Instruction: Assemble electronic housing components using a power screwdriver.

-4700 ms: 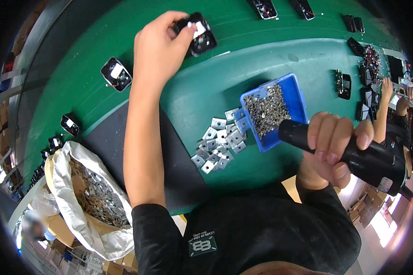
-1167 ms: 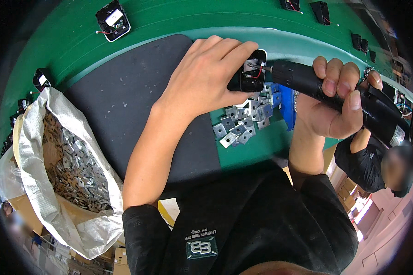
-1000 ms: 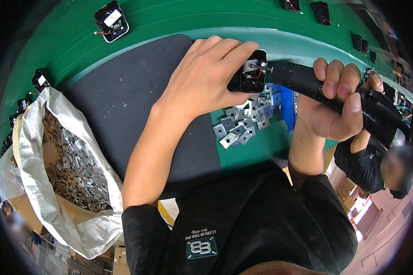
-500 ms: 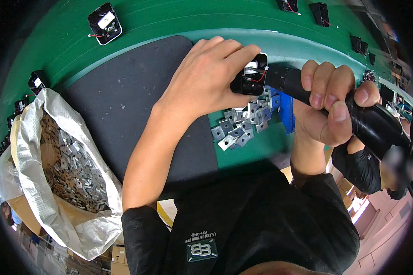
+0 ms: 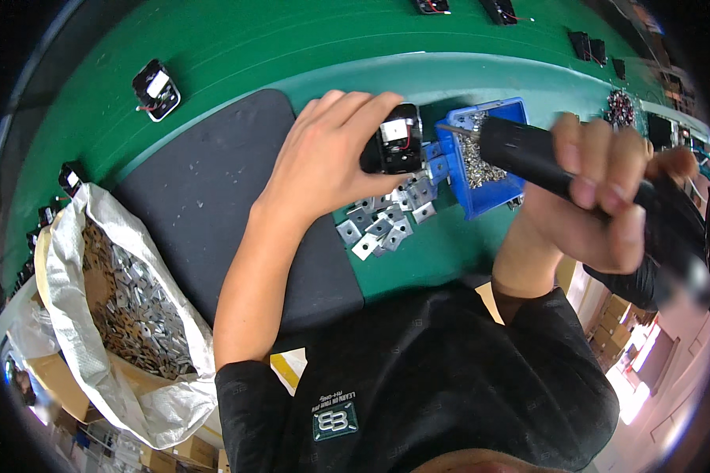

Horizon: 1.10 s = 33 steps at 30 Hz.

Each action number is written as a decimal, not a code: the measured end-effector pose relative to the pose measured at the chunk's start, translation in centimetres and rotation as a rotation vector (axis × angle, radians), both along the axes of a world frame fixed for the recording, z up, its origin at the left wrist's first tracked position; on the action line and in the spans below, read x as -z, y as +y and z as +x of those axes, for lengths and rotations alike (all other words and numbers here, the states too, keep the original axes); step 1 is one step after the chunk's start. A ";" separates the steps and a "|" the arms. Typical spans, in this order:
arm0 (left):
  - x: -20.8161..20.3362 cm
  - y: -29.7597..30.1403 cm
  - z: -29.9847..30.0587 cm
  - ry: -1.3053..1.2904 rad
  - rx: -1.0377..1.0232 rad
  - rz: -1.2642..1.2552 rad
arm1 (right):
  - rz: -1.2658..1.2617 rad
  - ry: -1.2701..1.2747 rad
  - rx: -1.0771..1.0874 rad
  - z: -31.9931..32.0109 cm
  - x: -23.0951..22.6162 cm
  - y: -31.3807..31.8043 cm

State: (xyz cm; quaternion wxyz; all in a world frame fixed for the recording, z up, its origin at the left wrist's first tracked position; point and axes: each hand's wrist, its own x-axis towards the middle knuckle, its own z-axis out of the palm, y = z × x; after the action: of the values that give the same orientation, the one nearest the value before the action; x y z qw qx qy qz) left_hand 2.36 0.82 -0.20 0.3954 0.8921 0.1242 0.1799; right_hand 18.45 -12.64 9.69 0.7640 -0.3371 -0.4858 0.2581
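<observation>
My left hand (image 5: 327, 154) is wrapped round a small black plastic housing (image 5: 396, 156), which has a white part and a red wire inside. In my right hand (image 5: 592, 193) is a black electric screwdriver (image 5: 521, 151), lying nearly level. Its thin bit points left toward the housing, with a gap between them. Under the tool stands a blue bin (image 5: 473, 206) holding many small screws (image 5: 479, 164). Below the housing, square metal plates (image 5: 383, 225) with holes lie in a loose pile on the green surface.
A dark grey mat (image 5: 221, 173) covers the table's left part. Beside it stands a white woven sack (image 5: 79, 299) full of metal plates. Similar black housings (image 5: 156, 91) sit on the green belt (image 5: 308, 47) beyond the table. Another person (image 5: 631, 276) is at the right.
The screwdriver has drawn back from the housing, and its bit now shows. More of the blue bin is in sight. The whole view has shifted, and the housing is tilted differently.
</observation>
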 end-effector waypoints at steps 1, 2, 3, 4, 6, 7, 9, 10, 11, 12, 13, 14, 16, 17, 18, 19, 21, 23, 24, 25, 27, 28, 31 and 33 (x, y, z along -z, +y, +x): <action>0.0 0.0 0.0 -0.009 -0.025 0.036 | 0.024 0.000 -0.026 1.1 -0.6 -1.0; 0.0 0.1 0.0 0.017 -0.037 -0.006 | 0.018 -0.001 -0.004 1.7 -1.1 -1.8; 0.1 0.3 0.0 0.011 -0.078 -0.019 | -0.009 -0.029 0.005 2.6 -1.6 -2.6; 0.1 0.8 0.1 -0.025 -0.108 -0.025 | 0.021 0.001 0.036 3.0 -1.1 -3.1; 0.1 2.0 0.6 -0.060 -0.187 0.049 | 0.013 -0.002 0.119 3.6 0.3 -3.7; 0.0 2.9 1.0 -0.035 -0.240 0.135 | -0.023 -0.031 0.169 3.9 1.3 -3.8; -0.4 4.6 1.1 0.023 -0.320 0.304 | -0.061 0.070 0.305 2.8 3.4 -3.0; -0.3 5.6 1.3 0.017 -0.343 0.338 | -0.079 0.052 0.340 2.8 4.1 -2.9; 0.0 6.7 1.4 0.014 -0.370 0.373 | -0.096 0.036 0.368 2.9 4.7 -2.8; 0.2 7.8 1.6 0.015 -0.381 0.369 | -0.094 0.039 0.368 3.0 5.2 -2.6; 0.4 8.7 1.6 0.068 -0.385 0.370 | -0.081 0.025 0.395 3.0 5.6 -2.4; 0.5 9.5 1.5 0.097 -0.366 0.357 | -0.070 0.012 0.426 3.2 5.9 -2.2; 0.6 10.4 1.1 0.130 -0.346 0.348 | -0.053 0.003 0.422 3.4 6.3 -1.8; 0.5 10.5 0.9 0.153 -0.352 0.365 | -0.043 -0.012 0.418 3.4 6.4 -1.8; 0.5 10.5 0.6 0.177 -0.359 0.382 | -0.043 -0.009 0.421 3.4 6.4 -1.7; 0.5 10.4 0.4 0.179 -0.356 0.384 | -0.041 0.002 0.412 3.3 6.4 -1.5; 0.3 9.8 -0.2 0.200 -0.463 0.470 | -0.037 0.017 0.398 3.2 6.3 -1.4; -0.8 7.8 -0.2 0.157 -0.497 0.543 | -0.030 0.014 0.391 3.0 6.0 -1.6; -1.4 6.4 0.1 0.113 -0.528 0.615 | -0.031 0.014 0.393 2.9 5.8 -1.9; -1.4 4.9 0.3 0.033 -0.505 0.571 | -0.029 0.028 0.384 2.7 5.2 -2.3; -1.6 1.6 0.3 -0.048 -0.394 0.460 | -0.048 0.016 0.349 2.3 3.7 -3.2; -1.8 0.0 0.3 -0.084 -0.312 0.386 | -0.019 0.041 0.265 2.4 3.1 -3.7; -2.9 -4.0 1.0 -0.211 -0.152 0.170 | 0.022 0.109 0.101 1.9 0.2 -4.7; -2.9 -5.4 0.9 -0.269 -0.164 0.131 | -0.008 0.151 0.125 0.6 -1.0 -5.1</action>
State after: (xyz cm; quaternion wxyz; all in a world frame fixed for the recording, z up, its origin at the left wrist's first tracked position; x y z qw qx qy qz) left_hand 3.26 -4.61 2.68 0.3336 0.8706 0.1305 0.3371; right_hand 19.07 -17.71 10.64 0.8117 -0.3494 -0.4040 0.2364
